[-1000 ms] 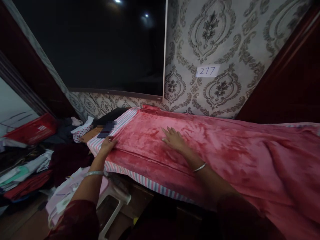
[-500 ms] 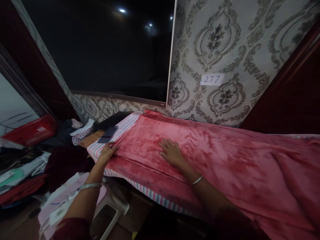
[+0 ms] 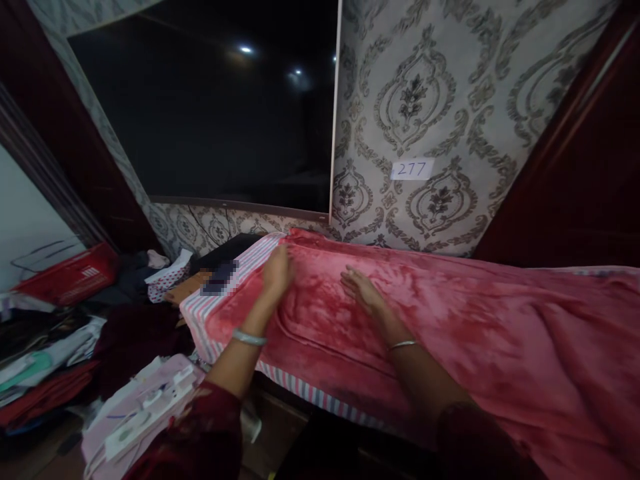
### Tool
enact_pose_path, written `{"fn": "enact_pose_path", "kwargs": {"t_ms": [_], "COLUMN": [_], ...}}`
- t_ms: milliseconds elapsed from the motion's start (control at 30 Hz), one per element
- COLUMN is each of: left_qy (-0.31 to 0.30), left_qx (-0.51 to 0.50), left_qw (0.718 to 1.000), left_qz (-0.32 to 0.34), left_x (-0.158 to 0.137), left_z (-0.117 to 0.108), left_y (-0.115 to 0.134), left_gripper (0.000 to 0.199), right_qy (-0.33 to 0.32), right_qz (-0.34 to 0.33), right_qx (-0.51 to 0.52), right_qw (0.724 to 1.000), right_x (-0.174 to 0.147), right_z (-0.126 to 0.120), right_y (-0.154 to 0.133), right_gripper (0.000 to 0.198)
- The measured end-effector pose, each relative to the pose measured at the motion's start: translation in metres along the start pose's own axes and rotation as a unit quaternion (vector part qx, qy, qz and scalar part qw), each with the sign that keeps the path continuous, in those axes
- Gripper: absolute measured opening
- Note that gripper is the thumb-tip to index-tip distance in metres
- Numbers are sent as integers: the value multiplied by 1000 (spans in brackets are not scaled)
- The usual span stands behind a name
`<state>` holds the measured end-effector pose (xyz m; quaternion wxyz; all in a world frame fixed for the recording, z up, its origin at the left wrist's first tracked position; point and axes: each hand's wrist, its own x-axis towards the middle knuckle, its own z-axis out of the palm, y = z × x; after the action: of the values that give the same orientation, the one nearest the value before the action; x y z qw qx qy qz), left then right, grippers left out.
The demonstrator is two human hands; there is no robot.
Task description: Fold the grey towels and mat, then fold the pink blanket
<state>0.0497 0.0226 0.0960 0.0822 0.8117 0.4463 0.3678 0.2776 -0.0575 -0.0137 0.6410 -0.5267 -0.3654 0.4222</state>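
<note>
A plush red-pink blanket point(image 3: 450, 320) lies spread over a striped sheet point(image 3: 203, 317), which shows along the left end and front edge. My left hand point(image 3: 279, 270) is over the blanket's left end, smeared by motion; whether its fingers hold any of the cloth is not clear. To its right, my right hand point(image 3: 364, 291) is at the middle of the blanket, fingers stretched out, touching or just above the pile. Between and below the hands the blanket shows ripples and a curved crease.
A large television point(image 3: 215, 113) hangs on the patterned wall behind. At the left end lies a dark, pixelated item point(image 3: 220, 277). A power strip point(image 3: 133, 427) rests on a pink stool point(image 3: 100, 417) at lower left. Clothes and a red basket point(image 3: 70, 273) are piled further left.
My left hand has moved right and away from me, from the blanket's left edge onto its surface. The blanket's left part has shifted and rumpled. My right hand has turned and moved slightly right.
</note>
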Motion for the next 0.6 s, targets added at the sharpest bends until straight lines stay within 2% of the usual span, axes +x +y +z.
{"fn": "enact_pose_path", "kwargs": {"t_ms": [67, 133, 200, 267, 333, 433, 533, 600], "left_qy": [-65, -128, -164, -178, -181, -160, -139, -146], "left_qx": [69, 82, 57, 32, 26, 50, 66, 60], "left_qw": [988, 954, 913, 888, 886, 923, 953, 955], "left_qz": [119, 258, 369, 422, 426, 347, 260, 251], "left_x": [-8, -31, -64, -97, -125, -150, -155, -154], "left_z": [20, 41, 62, 81, 96, 109, 108, 103], "left_y": [54, 94, 113, 113, 103, 88, 81, 80], "left_gripper": [46, 35, 32, 37, 41, 38, 38, 31], "right_qy": [36, 53, 56, 59, 64, 63, 62, 73], "right_qz": [38, 60, 75, 89, 101, 119, 142, 136], "right_qx": [117, 181, 211, 227, 235, 215, 148, 107], "right_qw": [992, 980, 973, 968, 965, 967, 977, 982], "right_x": [-3, -10, -20, -30, -37, -37, -28, -19], "right_z": [-23, -48, -71, -89, -98, -100, -94, -89], "right_y": [-8, -13, -14, -13, -11, -12, -15, -17], "right_gripper": [44, 34, 30, 29, 26, 24, 31, 39]}}
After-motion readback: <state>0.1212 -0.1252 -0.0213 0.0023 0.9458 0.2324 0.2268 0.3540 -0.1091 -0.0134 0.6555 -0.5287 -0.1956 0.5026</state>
